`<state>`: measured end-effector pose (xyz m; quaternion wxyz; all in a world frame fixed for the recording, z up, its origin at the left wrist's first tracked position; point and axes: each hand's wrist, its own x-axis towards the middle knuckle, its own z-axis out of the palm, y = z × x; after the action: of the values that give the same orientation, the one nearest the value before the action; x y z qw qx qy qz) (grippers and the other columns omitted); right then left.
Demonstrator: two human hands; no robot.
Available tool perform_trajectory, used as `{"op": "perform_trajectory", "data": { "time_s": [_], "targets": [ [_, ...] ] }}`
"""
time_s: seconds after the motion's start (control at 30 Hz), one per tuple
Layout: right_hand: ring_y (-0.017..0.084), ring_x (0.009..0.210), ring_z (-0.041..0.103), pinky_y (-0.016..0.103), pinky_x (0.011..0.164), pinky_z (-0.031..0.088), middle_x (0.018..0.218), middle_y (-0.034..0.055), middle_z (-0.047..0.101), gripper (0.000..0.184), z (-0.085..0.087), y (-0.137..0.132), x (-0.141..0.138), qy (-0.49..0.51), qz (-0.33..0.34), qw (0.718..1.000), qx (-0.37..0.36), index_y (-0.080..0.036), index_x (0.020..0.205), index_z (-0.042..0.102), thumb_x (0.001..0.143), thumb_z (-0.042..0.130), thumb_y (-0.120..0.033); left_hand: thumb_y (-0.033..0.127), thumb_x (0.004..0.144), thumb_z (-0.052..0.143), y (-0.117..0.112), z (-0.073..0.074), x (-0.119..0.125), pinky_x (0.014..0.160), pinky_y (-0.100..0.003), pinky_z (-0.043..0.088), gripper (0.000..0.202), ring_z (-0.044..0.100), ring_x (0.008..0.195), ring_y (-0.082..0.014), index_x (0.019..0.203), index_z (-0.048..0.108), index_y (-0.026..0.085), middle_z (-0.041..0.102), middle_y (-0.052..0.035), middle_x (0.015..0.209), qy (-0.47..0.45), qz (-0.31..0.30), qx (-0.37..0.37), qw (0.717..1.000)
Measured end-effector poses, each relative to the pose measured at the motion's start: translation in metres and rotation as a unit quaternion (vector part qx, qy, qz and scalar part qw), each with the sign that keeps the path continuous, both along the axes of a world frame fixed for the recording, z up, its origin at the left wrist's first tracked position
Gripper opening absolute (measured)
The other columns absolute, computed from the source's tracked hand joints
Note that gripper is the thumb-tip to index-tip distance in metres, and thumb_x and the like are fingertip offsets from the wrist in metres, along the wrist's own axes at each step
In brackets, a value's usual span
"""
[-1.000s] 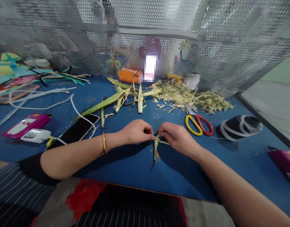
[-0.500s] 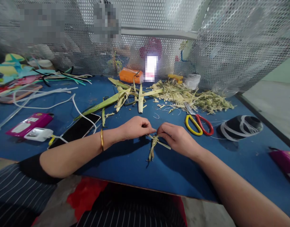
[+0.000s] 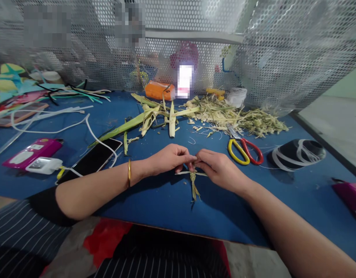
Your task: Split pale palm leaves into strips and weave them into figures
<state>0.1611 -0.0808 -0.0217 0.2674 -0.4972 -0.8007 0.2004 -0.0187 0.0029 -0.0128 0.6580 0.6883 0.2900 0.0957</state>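
We bring our fingertips together at the top of the braid (image 3: 193,178). The right hand (image 3: 220,168) pinches its upper end between bunched fingers. The left hand (image 3: 172,159) meets it there, thumb and forefinger reaching to the right fingertips, the other fingers curled under; whether they grip a strand we cannot tell, as the spot is small and partly covered. The braid hangs from our fingers toward us, over the blue table (image 3: 160,208), its frayed tail pointing to the near edge. One pale strip (image 3: 183,172) sticks out to our left; another (image 3: 201,174) runs right, under the right hand.

We wear a gold bangle (image 3: 129,173) on the left wrist. Beyond our right hand the scissors (image 3: 244,151) lie with red and yellow handles toward us, and right of them a dark spool (image 3: 290,152) wound with white thread lies on its side. Past our left hand are a phone (image 3: 93,160), crossed by a white cable (image 3: 93,133), and a magenta pack (image 3: 35,150).

Farther off, green and pale husks (image 3: 122,127) lie left of a heap of scraps (image 3: 221,112). Behind them sit an orange pack (image 3: 159,90) and a blurred bright patch (image 3: 185,79), before a perforated silvery screen (image 3: 166,23).
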Motion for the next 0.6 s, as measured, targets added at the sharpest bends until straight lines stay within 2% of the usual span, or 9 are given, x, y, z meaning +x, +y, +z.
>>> {"op": "perform_trajectory", "data": {
  "time_s": [0.13,0.23,0.37,0.47,0.6],
  "targets": [
    [0.015,0.08,0.056,0.028,0.07,0.043,0.092,0.0058,0.059,0.017,0.0006,0.0,0.0003,0.01,-0.002,1.0,-0.006,-0.019,0.081,0.056,0.091,0.045,-0.01,0.042,0.075,0.071,-0.0001,0.0018,0.0014,0.045,-0.021,0.034,0.032,0.047,0.048,-0.0057,0.069,0.063,0.012,0.068,-0.0038,0.07,0.048,0.022,-0.052,0.997],
    [0.017,0.087,0.059,0.03,0.076,0.046,0.102,0.0077,0.061,0.018,0.0011,0.0001,0.0017,0.03,0.0,0.999,-0.01,-0.019,0.083,0.059,0.09,0.046,-0.009,0.035,0.074,0.072,0.0027,0.003,-0.0001,0.048,-0.02,0.039,0.025,0.05,0.051,-0.0062,0.07,0.067,0.011,0.069,-0.0049,0.071,0.061,0.024,-0.085,0.994],
    [0.017,0.087,0.061,0.031,0.077,0.047,0.103,0.0074,0.062,0.018,0.0011,0.0005,0.003,0.043,0.003,0.999,-0.016,-0.02,0.084,0.062,0.09,0.047,-0.01,0.02,0.071,0.072,0.0039,0.0021,-0.0017,0.055,-0.022,0.045,0.011,0.057,0.056,-0.0076,0.079,0.071,0.011,0.071,-0.005,0.072,0.062,0.04,-0.118,0.99],
    [0.018,0.088,0.06,0.032,0.076,0.047,0.104,0.0083,0.061,0.016,0.001,0.0004,0.0029,0.031,-0.018,0.999,-0.008,-0.019,0.081,0.061,0.089,0.049,-0.011,0.013,0.071,0.07,0.0004,0.0006,-0.0006,0.059,-0.024,0.048,0.006,0.058,0.055,-0.0081,0.076,0.071,0.011,0.07,-0.0036,0.067,0.061,0.055,-0.116,0.99],
    [0.015,0.075,0.056,0.027,0.066,0.042,0.086,0.004,0.059,0.013,0.0016,-0.0006,0.0026,0.011,-0.055,0.998,-0.008,-0.019,0.078,0.059,0.087,0.052,-0.014,0.01,0.072,0.067,-0.0046,0.0001,0.0024,0.059,-0.024,0.048,0.003,0.058,0.053,-0.0077,0.074,0.07,0.011,0.068,-0.0019,0.064,0.056,0.068,-0.102,0.991]
  ]
}}
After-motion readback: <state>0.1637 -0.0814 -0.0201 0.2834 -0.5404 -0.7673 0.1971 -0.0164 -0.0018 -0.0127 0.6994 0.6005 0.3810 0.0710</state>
